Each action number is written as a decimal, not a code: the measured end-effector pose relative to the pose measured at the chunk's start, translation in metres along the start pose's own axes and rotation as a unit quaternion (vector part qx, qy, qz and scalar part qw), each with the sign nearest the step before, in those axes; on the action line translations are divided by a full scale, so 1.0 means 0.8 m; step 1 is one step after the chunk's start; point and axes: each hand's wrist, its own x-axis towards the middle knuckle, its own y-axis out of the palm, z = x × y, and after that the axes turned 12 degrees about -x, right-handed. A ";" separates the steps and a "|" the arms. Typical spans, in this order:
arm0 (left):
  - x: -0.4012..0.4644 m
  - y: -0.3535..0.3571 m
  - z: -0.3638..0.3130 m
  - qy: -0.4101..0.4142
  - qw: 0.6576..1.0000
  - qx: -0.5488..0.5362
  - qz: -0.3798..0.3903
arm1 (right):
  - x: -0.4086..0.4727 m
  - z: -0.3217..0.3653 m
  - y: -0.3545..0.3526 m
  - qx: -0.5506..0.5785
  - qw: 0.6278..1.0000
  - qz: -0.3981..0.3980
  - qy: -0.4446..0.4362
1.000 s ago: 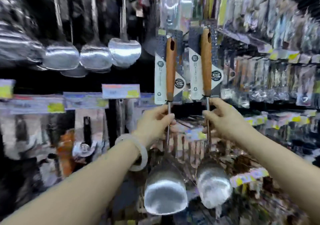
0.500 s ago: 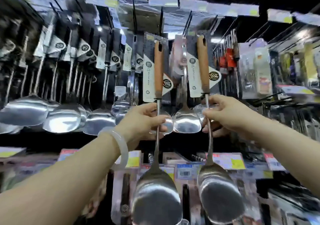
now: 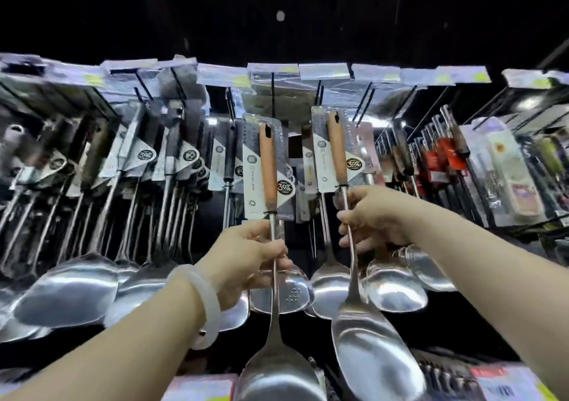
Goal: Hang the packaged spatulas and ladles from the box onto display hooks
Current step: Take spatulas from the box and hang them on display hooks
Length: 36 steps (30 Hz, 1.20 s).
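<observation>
My left hand [image 3: 246, 255] grips one spatula [image 3: 271, 277], my right hand [image 3: 374, 215] another spatula [image 3: 354, 277], both raised before crowded hanging ladles [image 3: 397, 286] and price tags [image 3: 324, 71].

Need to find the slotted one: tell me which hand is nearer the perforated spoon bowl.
Left. The left hand is right beside the perforated spoon bowl, overlapping its upper left edge; the right hand is higher and off to its right.

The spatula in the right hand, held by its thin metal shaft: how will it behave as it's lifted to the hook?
The spatula is probably bottom-heavy: its broad steel blade hangs well below the right hand, so it may swing. The polished shaft looks slick and could twist in the grip. It likely stays stiff, while its backing card may flex at the hook.
</observation>
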 end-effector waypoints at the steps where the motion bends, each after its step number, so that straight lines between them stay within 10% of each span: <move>1: 0.005 0.001 -0.004 0.003 1.000 -0.003 0.001 | 0.008 0.005 -0.004 -0.007 1.000 -0.007 -0.003; 36: 0.097 0.019 -0.017 0.070 0.997 0.017 0.011 | 0.127 0.012 -0.020 -0.062 0.998 -0.022 0.000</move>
